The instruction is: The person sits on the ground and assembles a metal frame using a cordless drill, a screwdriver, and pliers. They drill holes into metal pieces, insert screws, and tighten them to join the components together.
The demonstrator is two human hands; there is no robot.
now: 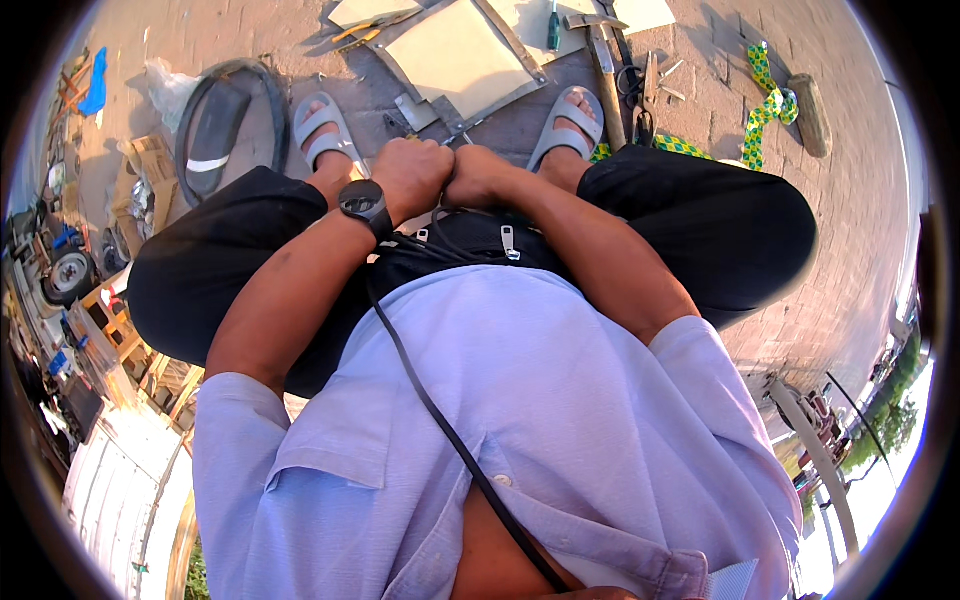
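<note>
My left hand (408,175), with a dark watch (363,203) on its wrist, is closed in a fist in front of my waist. Against it, my right hand (485,178) is closed as well, the knuckles of both nearly touching. What the fingers grip is hidden; only a small thin bit shows past them. Just beyond lies a cream board (455,62) with grey strips along its edges. A small grey plate (415,112) is at its near left corner. Behind my hands sits a black zipped pouch (485,235), with a black cable (420,385) running up my shirt.
Yellow-handled pliers (372,30) lie beyond the board. To its right are a green screwdriver (553,30), a hammer (606,80) and snips (649,95). Green-yellow ribbon (760,125) trails beside a stone-like block (810,115). A black rubber loop (182,140) lies left of my sandal (325,130).
</note>
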